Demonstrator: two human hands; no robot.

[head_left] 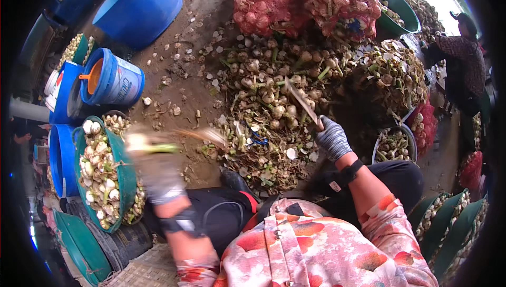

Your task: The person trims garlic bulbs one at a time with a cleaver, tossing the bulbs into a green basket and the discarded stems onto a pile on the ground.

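Observation:
My right hand [333, 139], in a striped grey glove, is closed around the handle of a knife [301, 100]. Its blade points up and away over a heap of garlic bulbs [274, 94]. My gloved left hand [161, 173] is smeared by motion beside the green basin [125, 173], which is tilted and full of garlic bulbs. A blurred garlic bulb [138, 142] with a green stalk is at its fingers and seems gripped, though the fingers are unclear. A blurred brownish streak [208, 137] trails to the right of it.
Red mesh sacks of garlic [266, 2] stand behind the heap. Blue buckets [122, 84] and a large blue tub [142, 10] are at the left. A metal bowl [409, 138] holds trimmings by my right knee. Another person [466, 57] sits at the far right.

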